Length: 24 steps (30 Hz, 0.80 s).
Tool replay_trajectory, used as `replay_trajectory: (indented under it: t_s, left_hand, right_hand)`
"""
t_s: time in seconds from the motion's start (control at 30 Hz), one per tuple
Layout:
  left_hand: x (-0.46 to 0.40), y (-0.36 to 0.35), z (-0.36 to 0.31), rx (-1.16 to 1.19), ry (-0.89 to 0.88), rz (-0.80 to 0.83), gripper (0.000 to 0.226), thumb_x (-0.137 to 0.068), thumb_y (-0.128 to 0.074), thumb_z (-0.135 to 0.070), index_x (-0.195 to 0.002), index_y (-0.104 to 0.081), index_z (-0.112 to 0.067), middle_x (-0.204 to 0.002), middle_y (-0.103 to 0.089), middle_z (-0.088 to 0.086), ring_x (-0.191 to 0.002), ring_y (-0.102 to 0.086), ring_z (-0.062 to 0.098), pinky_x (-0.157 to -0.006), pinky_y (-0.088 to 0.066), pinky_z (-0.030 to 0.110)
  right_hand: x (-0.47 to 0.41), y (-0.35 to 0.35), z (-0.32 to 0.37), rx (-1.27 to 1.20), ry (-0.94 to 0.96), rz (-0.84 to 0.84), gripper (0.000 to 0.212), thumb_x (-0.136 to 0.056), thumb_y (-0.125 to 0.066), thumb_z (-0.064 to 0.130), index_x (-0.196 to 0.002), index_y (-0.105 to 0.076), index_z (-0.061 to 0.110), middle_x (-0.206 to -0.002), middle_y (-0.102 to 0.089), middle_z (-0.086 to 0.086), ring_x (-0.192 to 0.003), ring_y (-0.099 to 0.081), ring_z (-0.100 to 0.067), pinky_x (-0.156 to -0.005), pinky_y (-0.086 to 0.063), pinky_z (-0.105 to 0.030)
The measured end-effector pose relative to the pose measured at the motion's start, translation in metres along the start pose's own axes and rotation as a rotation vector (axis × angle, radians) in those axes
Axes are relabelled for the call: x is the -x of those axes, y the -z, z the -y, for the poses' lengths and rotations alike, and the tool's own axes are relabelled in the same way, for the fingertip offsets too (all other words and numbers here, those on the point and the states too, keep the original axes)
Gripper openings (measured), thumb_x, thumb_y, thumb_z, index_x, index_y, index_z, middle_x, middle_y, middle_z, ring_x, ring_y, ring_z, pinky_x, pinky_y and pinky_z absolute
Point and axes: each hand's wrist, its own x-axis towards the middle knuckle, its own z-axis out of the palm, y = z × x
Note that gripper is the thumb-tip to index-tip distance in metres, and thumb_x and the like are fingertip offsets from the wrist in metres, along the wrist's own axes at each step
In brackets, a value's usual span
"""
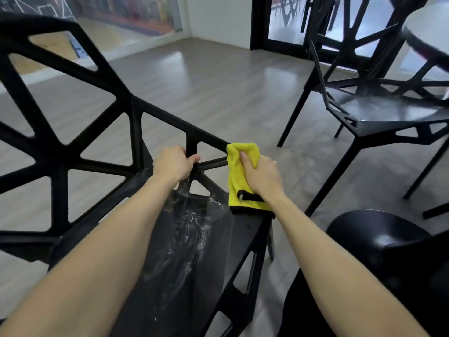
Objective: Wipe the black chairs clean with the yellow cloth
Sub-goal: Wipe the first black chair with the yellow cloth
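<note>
Mid-frame, my left hand point(173, 164) grips a strut of the near black chair point(194, 251). My right hand point(261, 177) clutches the yellow cloth point(239, 181) against the frame's end, fingers curled round it.

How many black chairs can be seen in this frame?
3 clearly: the wet chair being wiped in front, an angular chair at right beside the white table, and a rounded chair at lower right. More seem to stand behind the glass.
</note>
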Motion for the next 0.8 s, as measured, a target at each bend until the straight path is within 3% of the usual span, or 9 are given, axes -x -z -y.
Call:
replay_trajectory:
  t_s: [0.07,0.13,0.23,0.33,0.47,0.53,0.67,0.73,0.8]
  left_hand:
    - [-0.004,0.001,0.001,0.027,0.005,0.028,0.04,-0.101,-0.067,-0.059,-0.097,-0.076,-0.02,-0.073,-0.068,0.0,-0.074,-0.064,0.026,-0.069,-0.044,0.035]
    - [-0.001,0.0,0.002,0.046,0.024,0.014,0.041,-0.1,-0.067,-0.06,-0.099,-0.077,-0.021,-0.075,-0.069,0.0,-0.079,-0.065,0.027,-0.07,-0.045,0.036]
    - [0.009,-0.005,-0.002,-0.013,0.023,-0.042,0.04,-0.099,-0.066,-0.061,-0.092,-0.072,-0.022,-0.076,-0.065,0.002,-0.087,-0.068,0.033,-0.071,-0.044,0.036]
    - [0.023,-0.007,0.0,-0.04,-0.005,-0.061,0.041,-0.098,-0.066,-0.06,-0.085,-0.069,-0.021,-0.073,-0.066,0.0,-0.082,-0.068,0.032,-0.068,-0.046,0.036]
    - [0.032,-0.009,0.005,-0.025,0.008,-0.075,0.043,-0.097,-0.064,-0.065,-0.084,-0.072,-0.025,-0.069,-0.069,-0.002,-0.077,-0.07,0.029,-0.074,-0.059,0.041]
    - [0.031,-0.002,0.0,0.002,0.021,-0.049,0.041,-0.097,-0.064,-0.065,-0.083,-0.07,-0.028,-0.071,-0.068,-0.003,-0.081,-0.07,0.029,-0.077,-0.058,0.04]
    - [0.033,0.02,0.005,0.131,-0.061,0.13,0.036,-0.104,-0.063,-0.054,-0.108,-0.082,-0.024,-0.092,-0.079,0.0,-0.092,-0.072,0.024,-0.084,-0.058,0.039]
    - [0.042,0.032,0.02,0.248,-0.09,0.259,0.035,-0.107,-0.061,-0.048,-0.123,-0.08,-0.022,-0.111,-0.081,-0.003,-0.106,-0.074,0.019,-0.102,-0.057,0.038]
    - [0.054,0.042,0.037,0.247,-0.099,0.246,0.041,-0.107,-0.063,-0.046,-0.135,-0.074,-0.02,-0.127,-0.078,-0.004,-0.12,-0.071,0.017,-0.109,-0.052,0.032]
  right_hand:
    - [0.003,-0.005,-0.007,-0.007,-0.041,-0.039,0.06,-0.109,-0.042,0.057,-0.115,-0.066,0.002,-0.117,-0.069,-0.027,-0.117,-0.06,-0.046,-0.086,-0.045,-0.043]
    - [0.007,-0.011,-0.007,0.008,-0.019,-0.042,0.055,-0.103,-0.056,0.058,-0.126,-0.058,0.008,-0.124,-0.068,-0.023,-0.119,-0.061,-0.045,-0.09,-0.046,-0.045]
    - [-0.002,-0.008,0.003,0.095,0.178,-0.019,0.057,-0.088,-0.074,0.064,-0.113,-0.051,0.019,-0.119,-0.07,-0.014,-0.113,-0.063,-0.042,-0.084,-0.048,-0.045]
    - [-0.017,-0.003,0.001,0.174,0.305,0.005,0.05,-0.091,-0.064,0.072,-0.104,-0.061,0.023,-0.105,-0.074,-0.013,-0.103,-0.066,-0.042,-0.075,-0.043,-0.04]
    - [-0.029,-0.007,-0.007,0.064,0.274,-0.147,0.057,-0.109,-0.048,0.052,-0.092,-0.068,0.001,-0.093,-0.072,-0.029,-0.092,-0.066,-0.051,-0.076,-0.047,-0.048]
    - [-0.032,-0.009,-0.001,0.06,0.246,-0.177,0.058,-0.11,-0.046,0.052,-0.093,-0.067,0.001,-0.092,-0.072,-0.029,-0.091,-0.066,-0.051,-0.075,-0.048,-0.049]
    - [-0.033,0.014,0.037,0.283,0.327,-0.231,0.046,-0.11,-0.048,0.048,-0.12,-0.063,0.006,-0.101,-0.071,-0.028,-0.097,-0.066,-0.05,-0.071,-0.041,-0.046]
    - [-0.035,0.021,0.072,0.16,0.5,-0.339,0.028,-0.108,-0.055,0.034,-0.121,-0.062,0.011,-0.103,-0.072,-0.02,-0.095,-0.065,-0.046,-0.071,-0.042,-0.046]
    - [-0.027,0.008,0.091,0.048,0.641,-0.236,0.032,-0.102,-0.056,0.017,-0.133,-0.062,0.017,-0.121,-0.071,-0.012,-0.108,-0.064,-0.037,-0.081,-0.051,-0.045]
